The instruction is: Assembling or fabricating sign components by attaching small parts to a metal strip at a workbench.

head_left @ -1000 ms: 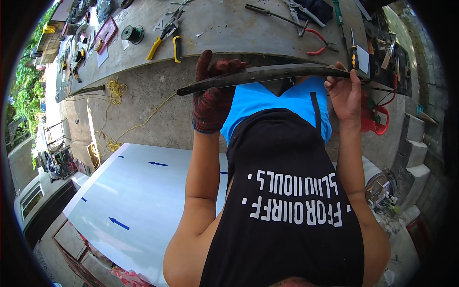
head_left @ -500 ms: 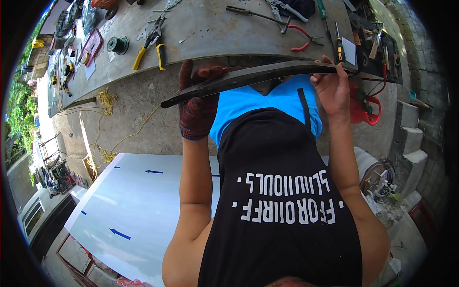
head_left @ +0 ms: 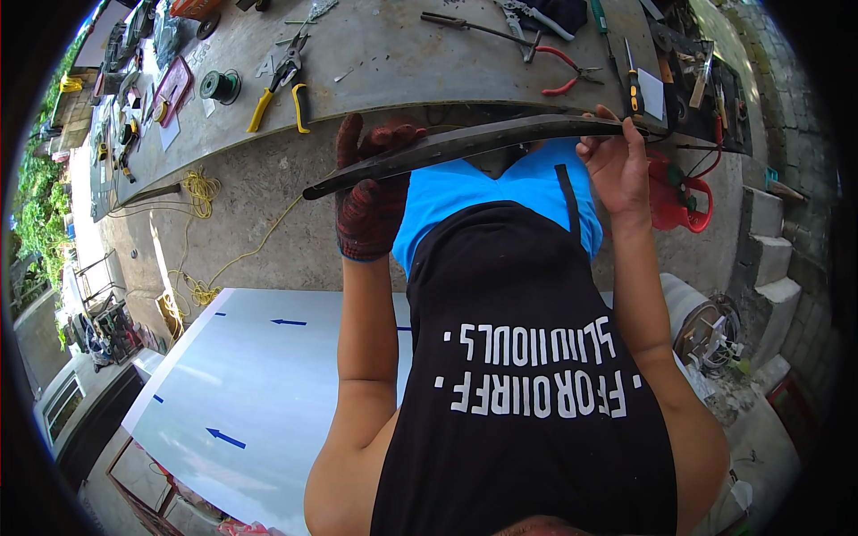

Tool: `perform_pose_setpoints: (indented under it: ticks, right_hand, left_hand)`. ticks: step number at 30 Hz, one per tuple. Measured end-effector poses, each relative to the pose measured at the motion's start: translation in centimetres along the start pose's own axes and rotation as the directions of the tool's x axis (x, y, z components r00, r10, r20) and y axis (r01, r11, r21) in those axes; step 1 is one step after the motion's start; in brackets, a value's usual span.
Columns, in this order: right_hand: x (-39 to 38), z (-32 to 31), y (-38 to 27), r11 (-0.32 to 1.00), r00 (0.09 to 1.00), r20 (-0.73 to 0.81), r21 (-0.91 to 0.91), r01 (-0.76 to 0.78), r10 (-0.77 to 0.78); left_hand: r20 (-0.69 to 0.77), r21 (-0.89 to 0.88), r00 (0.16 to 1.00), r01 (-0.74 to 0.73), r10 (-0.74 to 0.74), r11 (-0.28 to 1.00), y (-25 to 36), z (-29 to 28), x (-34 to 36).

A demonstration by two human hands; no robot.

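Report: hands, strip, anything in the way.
Gloved left hand holding dark strip near left end; bare right hand gripping right end. Strip slightly bowed. Nothing visibly blocking; yellow-handled snips lie apart on table.

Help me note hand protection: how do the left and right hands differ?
The left hand is gloved, red and black; the right hand is bare. The left hand holds the dark strip near its left end; the right hand, its right end. Both hold it.
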State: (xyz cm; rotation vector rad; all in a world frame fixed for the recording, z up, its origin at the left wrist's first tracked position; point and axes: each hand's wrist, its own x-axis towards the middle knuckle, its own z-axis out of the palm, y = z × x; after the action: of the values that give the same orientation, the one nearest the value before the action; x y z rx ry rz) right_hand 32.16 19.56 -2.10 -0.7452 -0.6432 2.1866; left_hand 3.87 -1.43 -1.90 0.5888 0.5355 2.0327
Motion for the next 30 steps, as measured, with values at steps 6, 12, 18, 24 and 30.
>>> perform_pose_setpoints:
  ticks: [6,12,18,24,30]
  right_hand:
    - [0.2,-0.3,0.3,1.000,1.000,-0.003,-0.007,-0.004,0.004]
    - [0.2,-0.7,0.4,1.000,1.000,0.002,-0.003,-0.016,0.016]
    - [0.2,-1.0,0.5,1.000,1.000,0.012,0.005,-0.023,0.023]
    - [-0.1,0.0,0.4,0.999,1.000,0.011,0.048,0.007,-0.007]
    - [0.0,-0.3,0.3,0.999,1.000,0.029,0.048,0.004,-0.005]
  left_hand:
    - [-0.004,-0.007,1.000,0.000,0.000,1.000,0.0,-0.2,-0.1]
    - [-0.019,-0.010,1.000,0.011,-0.011,1.000,0.0,-0.1,-0.1]
    - [-0.005,0.013,1.000,0.004,-0.004,1.000,0.0,0.2,-0.1]
    - [0.044,0.060,0.998,-0.038,0.035,0.997,0.0,0.1,0.0]
    - [0.070,0.067,0.997,-0.047,0.042,0.997,0.0,0.1,0.0]
